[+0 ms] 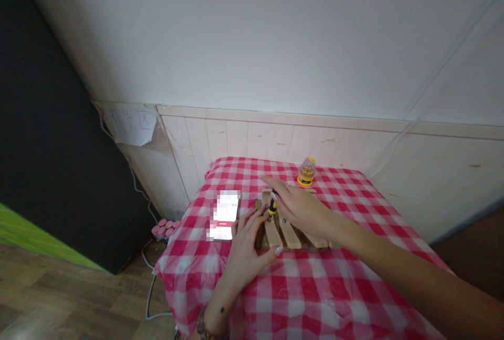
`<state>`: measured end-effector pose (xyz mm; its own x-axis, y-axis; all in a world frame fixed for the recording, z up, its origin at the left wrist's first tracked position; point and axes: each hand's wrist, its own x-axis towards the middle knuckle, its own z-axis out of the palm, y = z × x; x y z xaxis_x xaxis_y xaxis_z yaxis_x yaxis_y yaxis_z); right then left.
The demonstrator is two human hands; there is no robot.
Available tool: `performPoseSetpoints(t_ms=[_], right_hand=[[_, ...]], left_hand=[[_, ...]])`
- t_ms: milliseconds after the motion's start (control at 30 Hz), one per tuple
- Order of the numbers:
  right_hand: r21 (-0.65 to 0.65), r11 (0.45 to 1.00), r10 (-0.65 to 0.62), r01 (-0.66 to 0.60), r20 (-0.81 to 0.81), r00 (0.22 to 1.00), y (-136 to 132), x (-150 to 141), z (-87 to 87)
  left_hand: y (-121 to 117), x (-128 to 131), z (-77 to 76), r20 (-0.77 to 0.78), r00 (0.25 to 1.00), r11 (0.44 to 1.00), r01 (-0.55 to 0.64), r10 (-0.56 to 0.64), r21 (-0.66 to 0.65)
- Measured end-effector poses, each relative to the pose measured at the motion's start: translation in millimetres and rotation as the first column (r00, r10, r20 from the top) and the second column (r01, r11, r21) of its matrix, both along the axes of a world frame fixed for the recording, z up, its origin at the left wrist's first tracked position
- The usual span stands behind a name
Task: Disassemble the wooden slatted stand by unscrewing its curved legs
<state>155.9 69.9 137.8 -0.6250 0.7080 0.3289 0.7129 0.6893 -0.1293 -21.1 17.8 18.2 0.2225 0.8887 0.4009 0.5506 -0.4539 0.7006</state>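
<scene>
Home-like room: pink-and-white checked tablecloth point(338, 277) covering worktop; wood-look flooring point(79, 298) showing; pale panelling point(307, 140) lining lower wall point(275, 40).

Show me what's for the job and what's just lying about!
For the job:
screwdriver, in the right hand
wood, left hand on it
clear case, probably

Just lying about, I think:
phone
pink things, too unclear to name

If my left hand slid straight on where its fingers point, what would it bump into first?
Probably the black-and-yellow screwdriver in your right hand. It's just past your left hand's fingertips, but I can't tell if they already touch.
</scene>
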Motion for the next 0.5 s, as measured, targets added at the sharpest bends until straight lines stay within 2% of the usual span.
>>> performPoseSetpoints(t_ms=[167, 300, 400, 500], right_hand=[[0.041, 0.999, -0.018, 0.018, -0.012, 1.0, -0.4, -5.5, 9.2], [0.046, 0.994, -0.102, 0.099, 0.078, 0.992, -1.7, -8.0, 16.8], [0.055, 0.991, -0.125, 0.12, 0.102, 0.987, -0.9, -7.1, 14.4], [-0.003, 0.998, -0.065, 0.065, 0.032, 0.997, 1.2, -3.3, 8.3]], left_hand=[[0.4, 0.0, -0.7, 0.006, 1.0, 1.0, -0.001, 0.001, 0.007], [0.2, -0.1, -0.5, -0.002, 1.0, 1.0, 0.0, 0.0, 0.012], [-0.1, -0.1, 0.2, -0.002, 1.0, 1.0, 0.003, -0.003, 0.006], [-0.5, -0.3, 1.3, -0.005, 1.0, 1.0, 0.004, -0.004, -0.006]])
